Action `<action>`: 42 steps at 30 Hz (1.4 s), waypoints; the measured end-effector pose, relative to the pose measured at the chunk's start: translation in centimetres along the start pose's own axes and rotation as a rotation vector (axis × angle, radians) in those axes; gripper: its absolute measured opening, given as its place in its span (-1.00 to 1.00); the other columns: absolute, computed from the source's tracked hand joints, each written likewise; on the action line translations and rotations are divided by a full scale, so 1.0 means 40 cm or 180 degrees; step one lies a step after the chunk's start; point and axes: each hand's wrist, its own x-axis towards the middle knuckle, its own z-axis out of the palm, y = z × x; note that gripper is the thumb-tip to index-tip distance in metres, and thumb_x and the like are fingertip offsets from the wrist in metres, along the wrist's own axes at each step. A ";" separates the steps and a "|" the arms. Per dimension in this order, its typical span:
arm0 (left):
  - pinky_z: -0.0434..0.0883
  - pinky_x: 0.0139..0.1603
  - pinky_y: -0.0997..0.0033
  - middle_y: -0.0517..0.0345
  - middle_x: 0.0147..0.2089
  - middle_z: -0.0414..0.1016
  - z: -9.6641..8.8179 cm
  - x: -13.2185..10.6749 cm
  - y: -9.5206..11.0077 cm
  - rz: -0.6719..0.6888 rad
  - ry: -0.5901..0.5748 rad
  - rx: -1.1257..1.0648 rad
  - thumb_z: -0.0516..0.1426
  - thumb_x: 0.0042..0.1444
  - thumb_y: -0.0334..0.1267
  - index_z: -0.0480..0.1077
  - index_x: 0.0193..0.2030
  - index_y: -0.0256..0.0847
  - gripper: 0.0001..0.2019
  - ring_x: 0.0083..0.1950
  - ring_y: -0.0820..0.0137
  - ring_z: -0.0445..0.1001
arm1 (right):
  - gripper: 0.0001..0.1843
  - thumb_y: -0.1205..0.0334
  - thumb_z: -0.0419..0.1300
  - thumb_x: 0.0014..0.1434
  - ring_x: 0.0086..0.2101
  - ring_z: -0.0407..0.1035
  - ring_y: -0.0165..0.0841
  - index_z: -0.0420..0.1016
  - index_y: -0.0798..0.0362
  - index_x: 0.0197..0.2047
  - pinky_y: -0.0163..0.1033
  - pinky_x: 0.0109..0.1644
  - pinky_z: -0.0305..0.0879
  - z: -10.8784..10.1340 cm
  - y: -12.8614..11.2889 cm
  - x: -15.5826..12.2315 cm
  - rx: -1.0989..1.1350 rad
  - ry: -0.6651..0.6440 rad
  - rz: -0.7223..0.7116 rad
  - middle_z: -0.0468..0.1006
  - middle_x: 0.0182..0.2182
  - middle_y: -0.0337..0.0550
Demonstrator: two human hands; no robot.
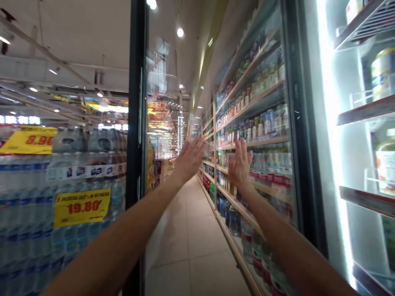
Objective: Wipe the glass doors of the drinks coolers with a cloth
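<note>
Both my arms are stretched out ahead of me in a shop aisle. My left hand [191, 158] is open, fingers spread, and holds nothing; it hovers near the glass door [160, 123] that swings out with its dark frame [137, 144]. My right hand [239, 164] is also open with fingers apart, in front of the cooler glass [277, 172], behind which stand rows of drink bottles [268, 123]. Whether either palm touches glass I cannot tell.
Stacked packs of water bottles [61, 205] with yellow price tags [82, 206] fill the left. An open lit fridge with wire shelves [367, 111] is at the right. A tiled aisle floor [191, 242] runs ahead between shelving.
</note>
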 end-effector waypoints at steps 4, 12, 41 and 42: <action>-0.06 0.31 -0.02 -0.17 0.36 -0.10 -0.068 -0.003 -0.179 -0.1144 0.0660 0.0216 -0.08 0.20 -0.24 0.08 0.24 -0.39 -0.51 0.37 0.04 -0.16 | -0.43 0.10 -0.22 0.26 0.27 -0.16 -0.13 -0.04 0.04 0.31 0.23 0.23 -0.20 -0.026 0.106 0.000 -0.0586 0.0048 0.0553 -0.04 0.29 0.06; 0.06 0.29 0.05 -0.10 0.30 0.07 0.051 -0.034 0.056 0.0440 0.0480 0.0179 -0.01 0.19 -0.11 0.11 0.21 -0.25 -0.52 0.37 0.08 -0.11 | -0.46 0.11 -0.15 0.25 0.27 -0.21 -0.07 0.03 -0.05 0.29 0.27 0.20 -0.15 -0.005 0.113 -0.022 -0.0796 0.0074 0.0248 -0.04 0.30 -0.01; -0.06 0.30 -0.13 -0.07 0.36 -0.06 -0.014 0.094 -0.155 -0.1033 0.1002 -0.0124 -0.02 0.17 -0.23 0.13 0.21 -0.20 -0.55 0.38 0.04 -0.20 | -0.48 0.13 -0.16 0.25 0.27 -0.19 -0.11 0.11 0.03 0.25 0.21 0.22 -0.16 -0.010 0.114 -0.026 -0.0791 0.0113 0.0203 0.04 0.27 0.03; -0.05 0.30 -0.11 -0.08 0.36 -0.06 0.005 0.087 -0.103 -0.0770 0.0904 -0.0146 -0.04 0.18 -0.24 0.13 0.21 -0.22 -0.56 0.38 0.06 -0.21 | -0.48 0.13 -0.16 0.25 0.27 -0.18 -0.11 0.12 0.03 0.25 0.21 0.22 -0.16 -0.010 0.114 -0.026 -0.0790 0.0115 0.0199 0.04 0.27 0.02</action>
